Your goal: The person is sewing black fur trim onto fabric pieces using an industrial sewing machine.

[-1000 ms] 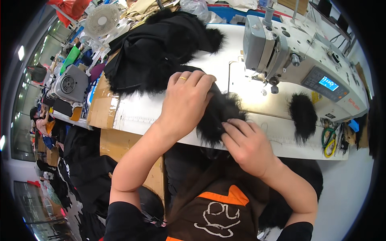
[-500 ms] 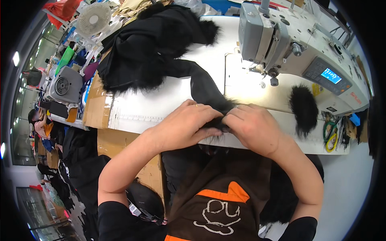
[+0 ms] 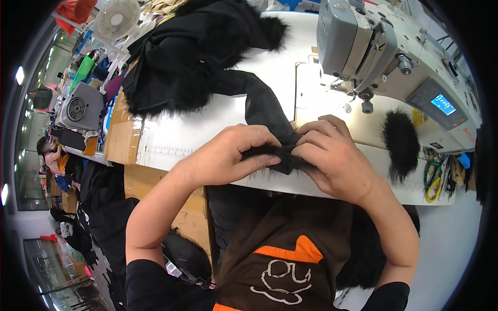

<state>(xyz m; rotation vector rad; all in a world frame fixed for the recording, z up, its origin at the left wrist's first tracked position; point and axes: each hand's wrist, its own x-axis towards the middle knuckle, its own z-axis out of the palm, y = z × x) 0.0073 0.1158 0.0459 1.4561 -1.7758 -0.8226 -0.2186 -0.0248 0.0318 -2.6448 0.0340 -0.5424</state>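
On my feed the left hand (image 3: 228, 155) and right hand (image 3: 336, 161) are nearly together, both pinching the long black fabric strip (image 3: 265, 106), furry at its near end, right by the front edge of the white sewing-table surface (image 3: 207, 123). I'd hold that end even, stray fur tucked inward (that fuzz could hide the fold), leaving slack toward the bulky black fur-trimmed garment (image 3: 176, 67) near the left edge.

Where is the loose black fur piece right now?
In the head view, the loose black fur piece lies at right on the white tabletop, between the right hand and the scissors.
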